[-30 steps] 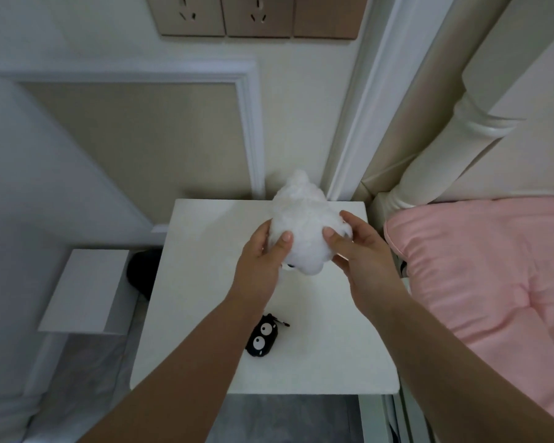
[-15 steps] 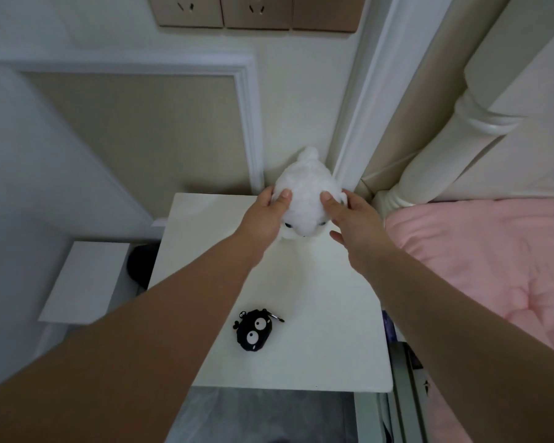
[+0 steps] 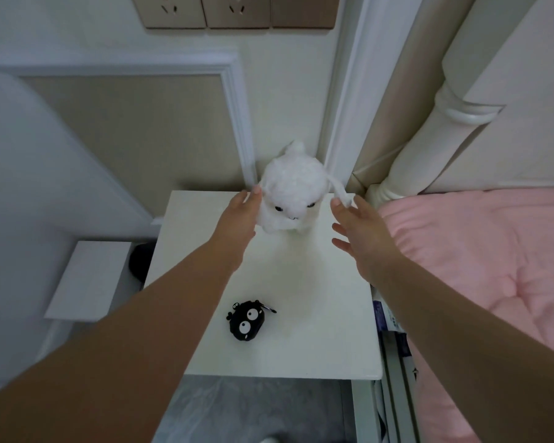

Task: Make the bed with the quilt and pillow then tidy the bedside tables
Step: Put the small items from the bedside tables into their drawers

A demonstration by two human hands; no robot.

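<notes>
A white plush toy (image 3: pixel 290 191) sits upright at the back of the white bedside table (image 3: pixel 317 314), against the wall, facing me. My left hand (image 3: pixel 237 223) is open, its fingertips touching the toy's left side. My right hand (image 3: pixel 362 238) is open with fingers spread, just right of the toy, fingertips at its dangling ear or limb. A small black pouch with googly eyes (image 3: pixel 247 320) lies nearer the table's front. The pink quilt (image 3: pixel 480 270) covers the bed at the right.
A cream bedpost and headboard (image 3: pixel 435 148) rise at the right behind the bed. Wall sockets (image 3: pixel 234 11) sit above the table. A lower white shelf (image 3: pixel 87 279) stands to the left, with a dark object beside it. Books or boxes fill the gap between table and bed.
Both hands carried the plush toy from mid-table to the back edge by the wall, set it down, and have now opened and drawn slightly away from it.
</notes>
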